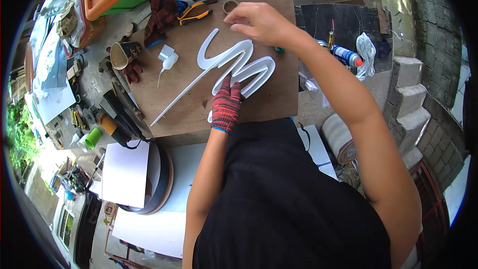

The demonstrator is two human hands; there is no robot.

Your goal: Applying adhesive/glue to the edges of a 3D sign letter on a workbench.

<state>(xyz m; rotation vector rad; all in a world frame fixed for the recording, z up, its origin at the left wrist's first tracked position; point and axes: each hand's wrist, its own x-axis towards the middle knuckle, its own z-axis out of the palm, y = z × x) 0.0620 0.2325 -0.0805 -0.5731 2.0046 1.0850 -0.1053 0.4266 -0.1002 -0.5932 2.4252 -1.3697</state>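
A white, raised script-shaped sign piece (242, 66) with looping strokes lies on a brown wooden board (174, 102). My left hand (226, 105), in a red and black striped glove, holds its lower part with the fingers against the strokes. A thin white pointed strip (181, 95) slants from the piece toward the lower left. My bare right hand (256, 21) hovers above the board's far edge, fingers partly bent and apart, with nothing visible in them. Just beyond its fingertips sits a small brown ring-shaped roll (229, 6). A white squeeze bottle (170, 60) with a thin nozzle lies left of the piece.
Orange-handled pliers (195, 14) and a dark red glove (162, 12) lie at the far left of the board. A patterned paper cup (124, 56) lies tipped beside several tools. On the right are a blue spray can (346, 56) and crumpled plastic (366, 56).
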